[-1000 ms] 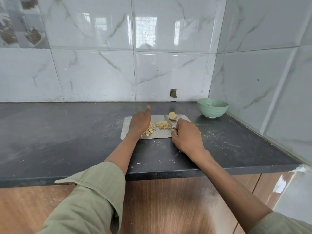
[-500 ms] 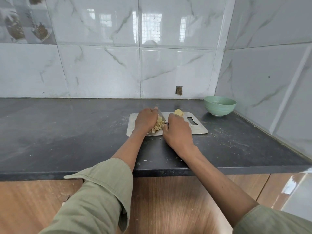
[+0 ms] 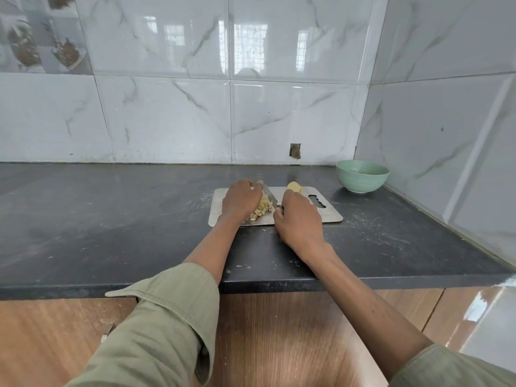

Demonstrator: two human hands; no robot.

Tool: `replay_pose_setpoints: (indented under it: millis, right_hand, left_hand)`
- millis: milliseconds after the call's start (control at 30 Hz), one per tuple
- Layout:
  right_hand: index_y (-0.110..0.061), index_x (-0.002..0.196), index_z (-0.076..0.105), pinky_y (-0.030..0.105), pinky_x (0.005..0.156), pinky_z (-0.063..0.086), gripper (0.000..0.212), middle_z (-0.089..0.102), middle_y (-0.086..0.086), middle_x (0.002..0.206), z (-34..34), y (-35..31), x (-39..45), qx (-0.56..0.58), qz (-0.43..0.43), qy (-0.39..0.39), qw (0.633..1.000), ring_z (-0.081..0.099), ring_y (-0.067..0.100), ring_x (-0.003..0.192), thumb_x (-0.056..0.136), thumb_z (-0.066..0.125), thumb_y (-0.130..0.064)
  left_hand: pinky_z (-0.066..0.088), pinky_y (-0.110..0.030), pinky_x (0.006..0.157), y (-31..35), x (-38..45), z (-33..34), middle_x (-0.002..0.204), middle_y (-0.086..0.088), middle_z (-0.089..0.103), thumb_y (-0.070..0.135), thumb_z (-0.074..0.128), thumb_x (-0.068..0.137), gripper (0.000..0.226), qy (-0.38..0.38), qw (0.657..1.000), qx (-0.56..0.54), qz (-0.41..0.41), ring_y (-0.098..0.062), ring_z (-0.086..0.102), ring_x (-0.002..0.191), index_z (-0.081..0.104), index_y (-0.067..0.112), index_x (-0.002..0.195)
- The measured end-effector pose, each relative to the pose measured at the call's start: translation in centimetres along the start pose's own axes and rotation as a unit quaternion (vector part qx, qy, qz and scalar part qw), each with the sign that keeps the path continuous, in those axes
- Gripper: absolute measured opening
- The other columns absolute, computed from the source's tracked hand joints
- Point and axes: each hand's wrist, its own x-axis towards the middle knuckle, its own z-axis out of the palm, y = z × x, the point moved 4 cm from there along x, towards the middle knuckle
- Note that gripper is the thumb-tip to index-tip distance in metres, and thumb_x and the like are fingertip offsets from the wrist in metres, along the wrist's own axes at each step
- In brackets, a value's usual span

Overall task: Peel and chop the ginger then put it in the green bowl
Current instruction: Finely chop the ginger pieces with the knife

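A pile of chopped ginger (image 3: 262, 209) lies on the metal cutting board (image 3: 328, 213) between my two hands. My left hand (image 3: 242, 199) curls round the left side of the pile and cups it. The knife (image 3: 269, 194) has its blade against the pile's right side, and my right hand (image 3: 298, 222) grips its handle. A whole peeled ginger piece (image 3: 294, 187) sits at the board's far edge, just beyond my right hand. The green bowl (image 3: 362, 175) stands off the board to the right, near the wall corner.
The dark stone counter (image 3: 111, 219) runs far to the left. Tiled walls close the back and right side, with the corner just behind the bowl. Small ginger scraps dot the counter near its front edge (image 3: 251, 283).
My left hand went from flat with its thumb out to curled round the ginger. The knife blade has pushed the scattered pieces into one tight pile against that hand.
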Motion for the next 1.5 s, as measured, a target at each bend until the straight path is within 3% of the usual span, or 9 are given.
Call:
replay_pose_setpoints:
  millis: [133, 300, 533, 633, 733, 833, 1000, 1167, 1500]
  right_hand:
    - [-0.012, 0.101, 0.048, 0.038, 0.067, 0.035, 0.008, 0.057, 0.010, 0.102, -0.4, 0.2, 0.1, 0.036, -0.001, 0.023, 0.999, 0.056, 0.035, 0.091, 0.100, 0.048, -0.019]
    - [-0.015, 0.094, 0.042, 0.038, 0.064, 0.031, 0.013, 0.052, 0.003, 0.089, -1.0, 0.1, 0.0, 0.096, -0.004, 0.076, 0.992, 0.048, 0.025, 0.075, 0.103, 0.048, -0.022]
    - [-0.010, 0.094, 0.048, 0.040, 0.063, 0.035, 0.017, 0.059, 0.002, 0.081, -0.1, 1.7, 1.5, 0.213, 0.051, 0.068, 0.973, 0.055, 0.024, 0.072, 0.104, 0.050, -0.024]
    - [-0.010, 0.095, 0.054, 0.046, 0.070, 0.056, 0.023, 0.064, 0.003, 0.084, -0.2, 3.8, 5.1, 0.345, 0.125, 0.030, 0.930, 0.063, 0.020, 0.076, 0.105, 0.052, -0.031]
    - [-0.016, 0.089, 0.055, 0.021, 0.050, 0.046, 0.024, 0.059, 0.002, 0.079, -0.9, 6.2, 8.5, 0.449, 0.166, -0.023, 0.878, 0.051, 0.012, 0.065, 0.109, 0.045, -0.025]
    - [-0.018, 0.082, 0.055, 0.028, 0.059, 0.044, 0.032, 0.059, 0.002, 0.072, -0.6, 8.7, 10.4, 0.370, 0.121, -0.033, 0.921, 0.050, 0.013, 0.060, 0.109, 0.040, -0.025]
    - [-0.016, 0.098, 0.055, 0.032, 0.064, 0.044, 0.022, 0.061, 0.001, 0.077, 1.4, 10.4, 11.8, 0.336, 0.123, -0.051, 0.933, 0.054, 0.012, 0.066, 0.110, 0.043, -0.029]
    - [-0.020, 0.088, 0.047, 0.029, 0.058, 0.040, 0.022, 0.054, 0.000, 0.080, 2.4, 11.5, 12.2, 0.375, 0.159, -0.048, 0.912, 0.054, 0.017, 0.075, 0.108, 0.039, -0.023]
    - [-0.020, 0.087, 0.047, 0.038, 0.061, 0.040, 0.021, 0.059, 0.006, 0.085, 2.7, 11.6, 12.3, 0.416, 0.197, -0.024, 0.888, 0.054, 0.021, 0.077, 0.106, 0.040, -0.021]
  left_hand:
    - [0.040, -0.048, 0.111, 0.2, 0.3, -0.2, 0.136, -0.004, 0.066, 0.063, 0.038, 0.099, 0.064, 0.017, 0.999, 0.021, 0.041, -0.027, 0.057, 0.129, 0.067, 0.016, 0.131]
    - [-0.001, -0.052, 0.127, 2.0, -0.2, -0.1, 0.148, -0.007, 0.054, 0.065, 0.038, 0.102, 0.063, 0.034, 0.988, 0.062, 0.139, -0.026, 0.032, 0.149, 0.053, 0.020, 0.144]
    - [0.015, -0.050, 0.125, 2.5, -0.9, 0.1, 0.156, -0.015, 0.037, 0.023, 0.043, 0.104, 0.054, 0.004, 0.985, 0.055, 0.166, -0.032, 0.022, 0.149, 0.033, 0.009, 0.155]
    - [0.025, -0.047, 0.119, 3.0, -0.9, -0.2, 0.139, -0.015, 0.053, 0.018, 0.045, 0.103, 0.038, 0.032, 0.975, 0.073, 0.205, -0.034, 0.036, 0.137, 0.051, 0.006, 0.139]
    - [0.031, -0.049, 0.115, 3.1, -0.5, 0.1, 0.109, -0.006, 0.064, 0.022, 0.045, 0.106, 0.024, 0.042, 0.960, 0.111, 0.255, -0.030, 0.051, 0.116, 0.067, 0.010, 0.107]
    - [0.032, -0.049, 0.113, 4.1, -0.5, 0.6, 0.093, 0.005, 0.059, 0.027, 0.048, 0.106, 0.024, 0.047, 0.947, 0.125, 0.293, -0.026, 0.057, 0.103, 0.067, 0.016, 0.097]
    - [0.001, -0.047, 0.128, 7.5, 0.0, 2.9, 0.117, 0.003, 0.066, 0.027, 0.052, 0.102, 0.022, 0.019, 0.937, 0.167, 0.307, -0.018, 0.056, 0.121, 0.064, 0.018, 0.118]
    - [-0.002, -0.056, 0.125, 10.2, 2.5, 6.3, 0.144, -0.005, 0.054, 0.028, 0.055, 0.102, 0.047, -0.055, 0.940, 0.244, 0.232, -0.024, 0.041, 0.142, 0.046, 0.016, 0.146]
    - [0.001, -0.062, 0.124, 8.6, 2.2, 8.3, 0.125, -0.006, 0.060, 0.013, 0.049, 0.099, 0.029, -0.098, 0.938, 0.264, 0.205, -0.028, 0.050, 0.130, 0.053, 0.014, 0.127]
